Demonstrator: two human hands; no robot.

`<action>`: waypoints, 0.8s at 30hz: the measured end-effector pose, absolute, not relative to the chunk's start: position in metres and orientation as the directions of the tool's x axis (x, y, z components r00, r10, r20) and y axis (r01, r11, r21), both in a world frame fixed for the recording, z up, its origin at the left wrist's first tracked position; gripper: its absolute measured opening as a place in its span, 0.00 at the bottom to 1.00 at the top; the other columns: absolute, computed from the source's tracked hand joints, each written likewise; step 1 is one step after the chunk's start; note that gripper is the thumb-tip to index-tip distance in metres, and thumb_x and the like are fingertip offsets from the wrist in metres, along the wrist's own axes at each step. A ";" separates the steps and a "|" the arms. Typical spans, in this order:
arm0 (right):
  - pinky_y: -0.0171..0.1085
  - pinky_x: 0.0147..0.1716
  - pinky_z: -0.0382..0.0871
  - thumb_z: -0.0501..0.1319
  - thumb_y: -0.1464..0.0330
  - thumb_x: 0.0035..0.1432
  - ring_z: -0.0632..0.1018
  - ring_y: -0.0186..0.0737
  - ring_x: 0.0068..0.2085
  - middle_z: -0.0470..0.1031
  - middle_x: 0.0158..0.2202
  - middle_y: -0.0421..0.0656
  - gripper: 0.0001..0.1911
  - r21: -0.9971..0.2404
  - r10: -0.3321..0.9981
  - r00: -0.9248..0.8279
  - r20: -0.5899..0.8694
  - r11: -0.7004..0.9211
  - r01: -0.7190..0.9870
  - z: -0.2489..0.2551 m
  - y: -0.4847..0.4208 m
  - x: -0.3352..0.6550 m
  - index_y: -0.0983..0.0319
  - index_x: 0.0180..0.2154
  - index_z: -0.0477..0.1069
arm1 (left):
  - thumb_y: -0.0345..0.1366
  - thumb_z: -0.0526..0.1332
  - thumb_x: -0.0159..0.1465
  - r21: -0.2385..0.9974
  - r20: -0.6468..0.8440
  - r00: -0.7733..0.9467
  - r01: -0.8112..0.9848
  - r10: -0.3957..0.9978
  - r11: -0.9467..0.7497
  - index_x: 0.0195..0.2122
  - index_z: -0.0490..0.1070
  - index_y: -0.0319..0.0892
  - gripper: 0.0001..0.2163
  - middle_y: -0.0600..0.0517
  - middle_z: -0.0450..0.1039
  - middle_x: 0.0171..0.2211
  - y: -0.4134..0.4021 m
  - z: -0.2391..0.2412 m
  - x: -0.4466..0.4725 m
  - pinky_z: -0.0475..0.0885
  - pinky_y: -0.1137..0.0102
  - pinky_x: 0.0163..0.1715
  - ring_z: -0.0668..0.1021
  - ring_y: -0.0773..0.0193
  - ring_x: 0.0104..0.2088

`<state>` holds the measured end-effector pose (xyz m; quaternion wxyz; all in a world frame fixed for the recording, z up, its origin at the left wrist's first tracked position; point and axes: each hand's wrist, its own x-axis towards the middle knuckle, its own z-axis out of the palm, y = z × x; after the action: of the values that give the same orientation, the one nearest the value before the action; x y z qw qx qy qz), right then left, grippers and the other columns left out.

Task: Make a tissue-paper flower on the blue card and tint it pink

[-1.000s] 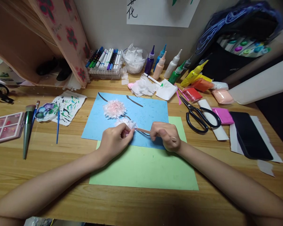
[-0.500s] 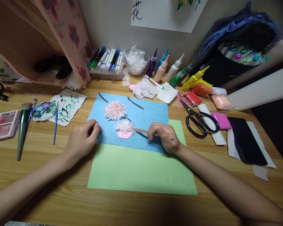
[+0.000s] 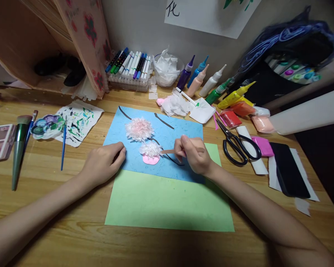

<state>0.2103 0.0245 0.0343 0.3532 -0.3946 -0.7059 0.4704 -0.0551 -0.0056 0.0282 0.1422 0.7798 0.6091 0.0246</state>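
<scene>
A blue paper sheet (image 3: 180,135) lies on a green sheet (image 3: 167,204) on the wooden desk. Two fluffy paper flowers sit on the blue sheet: a larger pink one (image 3: 139,128) and a smaller white one (image 3: 150,149) on a pink clay base (image 3: 151,160). My right hand (image 3: 193,155) is closed on a thin wooden stick (image 3: 168,151) whose tip touches the small flower. My left hand (image 3: 104,163) rests on the blue sheet's left edge, fingers curled, pressing it down.
Black scissors (image 3: 238,142), clay blocks (image 3: 231,118), a black phone (image 3: 288,163) and paint bottles (image 3: 211,83) are on the right. Markers (image 3: 129,63) and a tissue bowl (image 3: 167,68) stand at the back. Brushes (image 3: 19,146), a palette (image 3: 46,125) and a paint-smeared paper (image 3: 79,120) lie left.
My left hand let go of the small flower and moved left to the blue sheet's edge. The flower now sits on its pink base. My right hand lifted slightly with the stick.
</scene>
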 end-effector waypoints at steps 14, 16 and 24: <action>0.32 0.15 0.51 0.44 0.56 0.66 0.60 0.26 0.14 0.54 0.11 0.35 0.31 -0.959 0.906 -0.415 0.083 0.186 0.213 0.047 0.037 0.205 0.61 0.13 0.52 | 0.41 0.44 0.66 0.233 -0.146 0.258 0.947 0.955 -0.220 0.27 0.61 0.43 0.14 0.54 0.65 0.21 -0.005 0.026 -0.056 0.52 0.70 0.25 0.67 0.65 0.23; 0.32 0.15 0.51 0.43 0.56 0.67 0.59 0.27 0.14 0.54 0.11 0.35 0.31 -0.954 0.900 -0.428 0.085 0.197 0.226 0.047 0.035 0.204 0.61 0.13 0.52 | 0.41 0.44 0.66 0.235 -0.147 0.260 0.946 0.954 -0.221 0.27 0.61 0.43 0.14 0.54 0.65 0.21 -0.005 0.026 -0.056 0.52 0.70 0.25 0.67 0.65 0.23; 0.32 0.14 0.51 0.48 0.52 0.64 0.57 0.26 0.13 0.54 0.12 0.34 0.29 -0.948 0.910 -0.398 0.116 0.221 0.229 0.049 0.034 0.188 0.60 0.14 0.53 | 0.41 0.44 0.66 0.265 -0.138 0.312 0.926 0.940 -0.269 0.26 0.60 0.43 0.14 0.53 0.66 0.22 -0.003 0.028 -0.057 0.55 0.70 0.26 0.68 0.65 0.23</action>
<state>0.1876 0.0345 0.0487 0.3628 -0.4117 -0.6920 0.4691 -0.0566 -0.0034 0.0278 0.1491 0.7962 0.5859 0.0233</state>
